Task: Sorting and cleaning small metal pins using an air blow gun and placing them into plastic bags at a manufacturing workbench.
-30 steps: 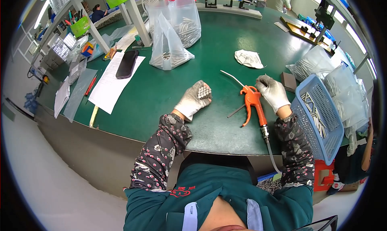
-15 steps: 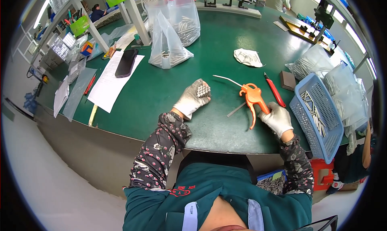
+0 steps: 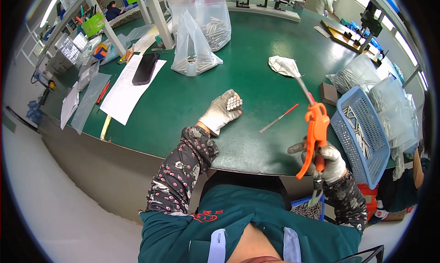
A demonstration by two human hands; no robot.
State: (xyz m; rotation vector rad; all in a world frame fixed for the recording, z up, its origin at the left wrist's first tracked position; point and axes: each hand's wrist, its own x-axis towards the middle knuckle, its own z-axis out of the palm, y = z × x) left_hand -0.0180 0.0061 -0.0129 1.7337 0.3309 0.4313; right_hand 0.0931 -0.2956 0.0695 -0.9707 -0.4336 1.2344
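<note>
My left hand (image 3: 219, 114), in a pale work glove, is closed round a bundle of small metal rods (image 3: 234, 103), their ends facing up and right, and rests on the green tabletop. In my gloved right hand (image 3: 331, 164) is an orange air blow gun (image 3: 317, 125), lifted near the table's front edge with its thin nozzle pointing away from me. A hose fitting hangs below its grip. Between my hands lies a thin file with a red handle (image 3: 289, 110). Another red-handled tool is mostly hidden behind the gun.
A blue basket (image 3: 362, 139) with metal rods stands at right, beside bags of rods (image 3: 385, 93) and a brown block (image 3: 328, 93). A white cloth (image 3: 283, 66) lies farther back. Plastic bags of rods (image 3: 195, 47), a phone (image 3: 145, 69) and papers (image 3: 120, 98) are at left.
My right hand has lifted the blow gun off the tabletop and turned it more upright, slightly rightward. The file's red handle now shows. My left hand keeps its bundle in nearly the same place.
</note>
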